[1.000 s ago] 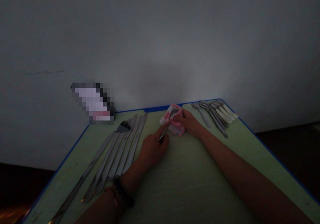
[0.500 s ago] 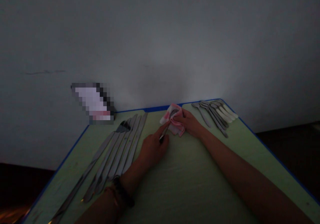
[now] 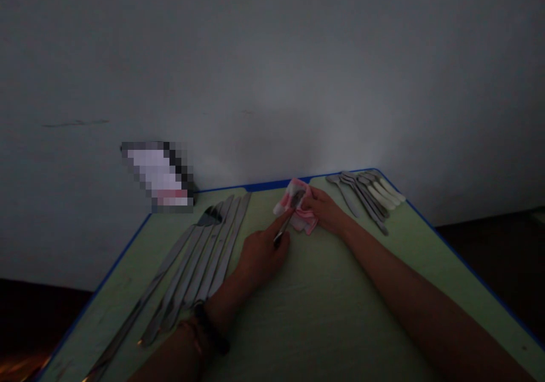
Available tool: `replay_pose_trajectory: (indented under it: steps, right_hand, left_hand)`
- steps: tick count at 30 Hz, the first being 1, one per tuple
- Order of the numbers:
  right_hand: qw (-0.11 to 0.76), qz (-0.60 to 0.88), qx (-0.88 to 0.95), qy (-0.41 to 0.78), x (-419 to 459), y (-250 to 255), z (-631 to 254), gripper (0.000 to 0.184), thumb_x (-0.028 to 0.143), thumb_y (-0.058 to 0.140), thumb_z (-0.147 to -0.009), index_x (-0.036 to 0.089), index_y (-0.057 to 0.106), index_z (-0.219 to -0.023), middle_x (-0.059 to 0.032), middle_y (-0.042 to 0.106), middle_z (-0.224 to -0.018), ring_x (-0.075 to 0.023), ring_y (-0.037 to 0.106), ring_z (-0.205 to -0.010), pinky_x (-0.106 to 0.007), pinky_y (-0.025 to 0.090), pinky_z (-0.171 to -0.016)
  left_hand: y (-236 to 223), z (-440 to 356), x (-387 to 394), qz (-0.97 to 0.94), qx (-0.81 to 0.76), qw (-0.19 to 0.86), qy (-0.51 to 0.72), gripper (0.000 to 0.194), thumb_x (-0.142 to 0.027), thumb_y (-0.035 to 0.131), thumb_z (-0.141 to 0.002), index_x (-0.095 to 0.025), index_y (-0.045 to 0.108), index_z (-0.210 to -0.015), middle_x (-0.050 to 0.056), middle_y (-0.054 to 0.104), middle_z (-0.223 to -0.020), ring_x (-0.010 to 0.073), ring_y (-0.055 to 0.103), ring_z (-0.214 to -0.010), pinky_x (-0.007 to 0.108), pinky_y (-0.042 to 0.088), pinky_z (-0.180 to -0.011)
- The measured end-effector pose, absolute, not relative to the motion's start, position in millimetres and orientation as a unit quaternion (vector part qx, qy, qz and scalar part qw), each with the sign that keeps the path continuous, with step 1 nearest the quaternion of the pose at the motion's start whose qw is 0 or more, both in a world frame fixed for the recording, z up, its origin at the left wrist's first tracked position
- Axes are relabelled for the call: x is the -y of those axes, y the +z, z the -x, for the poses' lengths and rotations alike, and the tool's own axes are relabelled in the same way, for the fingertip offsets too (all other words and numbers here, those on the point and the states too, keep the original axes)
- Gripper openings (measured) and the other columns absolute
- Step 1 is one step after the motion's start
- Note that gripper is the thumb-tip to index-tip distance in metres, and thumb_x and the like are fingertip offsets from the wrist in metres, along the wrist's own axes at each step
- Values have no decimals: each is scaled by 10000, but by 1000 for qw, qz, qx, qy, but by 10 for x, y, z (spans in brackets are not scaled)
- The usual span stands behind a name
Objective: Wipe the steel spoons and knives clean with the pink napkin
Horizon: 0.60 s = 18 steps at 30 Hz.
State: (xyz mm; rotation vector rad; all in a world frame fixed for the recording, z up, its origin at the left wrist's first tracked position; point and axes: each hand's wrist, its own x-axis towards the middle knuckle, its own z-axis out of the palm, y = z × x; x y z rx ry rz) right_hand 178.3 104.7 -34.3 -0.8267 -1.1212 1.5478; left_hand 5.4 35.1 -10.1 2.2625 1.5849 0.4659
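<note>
My left hand (image 3: 264,251) is closed around the handle of a metal spoon (image 3: 281,235), its index finger stretched along it. The spoon's bowl rests against a pink and white cloth (image 3: 303,223). My right hand (image 3: 321,206) grips that cloth, with the thumb on top near the bowl. Both hands are close together over the far middle of the table. To the left lie several long table knives (image 3: 213,251) side by side, and a long-handled utensil with a broad dark head (image 3: 208,216) is beside them.
Several metal spoons (image 3: 361,192) and white-handled pieces of cutlery (image 3: 383,194) lie at the far right of the green table (image 3: 323,302) with its blue edge. A blurred-out phone-like object (image 3: 155,172) leans on the wall at the far left.
The cloth is opened slightly, so more of the spoon's bowl shows. My left hand and the spoon have shifted a little to the right. The other cutlery lies as before.
</note>
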Motion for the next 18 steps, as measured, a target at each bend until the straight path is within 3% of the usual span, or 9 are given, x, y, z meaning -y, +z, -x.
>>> replay_pose_trajectory:
  steps: [9,18]
  right_hand:
    - [506,351,467,635,-1050,-334,-1776,346,135,525,-567,161,604,-902,19,619,-724,-116,526,-623,-241,414,-579]
    - [511,362,474,619,-1067,-382,-1782,256,140,564,-591,157,605,-843,16,615,-721,-114,529,-621,-243,432,-591]
  left_hand:
    - [-85,-59,-360,-789,-560,183,174,491,-270,407,-878,-230,433,-1367,-5,630,-642,143,564,-549,229,358,-568]
    - [-110,-51,-364,-785,-557,195,190,488,-273,414,-876,-247,428,-1363,-25,606,-595,134,539,-518,219,349,-549]
